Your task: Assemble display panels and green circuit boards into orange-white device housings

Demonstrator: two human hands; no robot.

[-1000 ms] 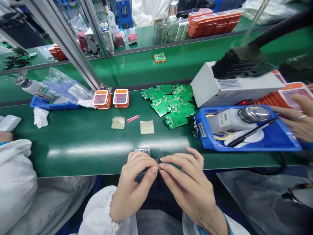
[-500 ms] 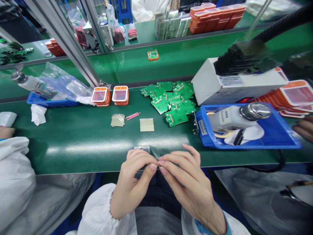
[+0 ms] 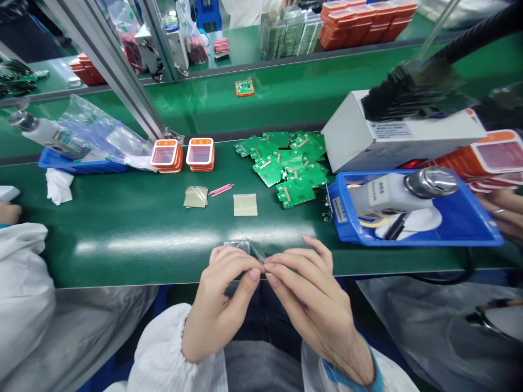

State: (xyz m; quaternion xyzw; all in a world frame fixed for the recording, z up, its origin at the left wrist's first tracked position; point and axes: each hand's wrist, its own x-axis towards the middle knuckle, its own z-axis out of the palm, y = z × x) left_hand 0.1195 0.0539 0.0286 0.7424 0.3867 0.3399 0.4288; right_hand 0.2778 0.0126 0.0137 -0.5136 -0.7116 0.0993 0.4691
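Note:
At the bench's front edge my left hand (image 3: 226,296) and my right hand (image 3: 308,294) meet, thumbs and fingertips pinched together. Between them a thin clear film (image 3: 256,249) sticks up at a slant. Behind the fingers of my left hand shows a flat, shiny panel (image 3: 237,246); most of it is hidden, so I cannot tell how it is held. Just beyond lies a pale square panel (image 3: 245,204), beside several pink strips (image 3: 222,189) and a small stack of similar panels (image 3: 195,196).
Green circuit boards (image 3: 286,163) lie heaped behind. To the right are a blue tray (image 3: 469,228) with a bottle (image 3: 384,194), and a white box (image 3: 351,136). Orange-framed cases (image 3: 200,154) stand back left. A co-worker's hand (image 3: 506,209) is at far right, another person's sleeve (image 3: 24,267) at left.
My hands keep the same pinch, with the film leaning slightly more left. The view has shifted a little. The co-worker's hand at right has moved in closer behind the blue tray.

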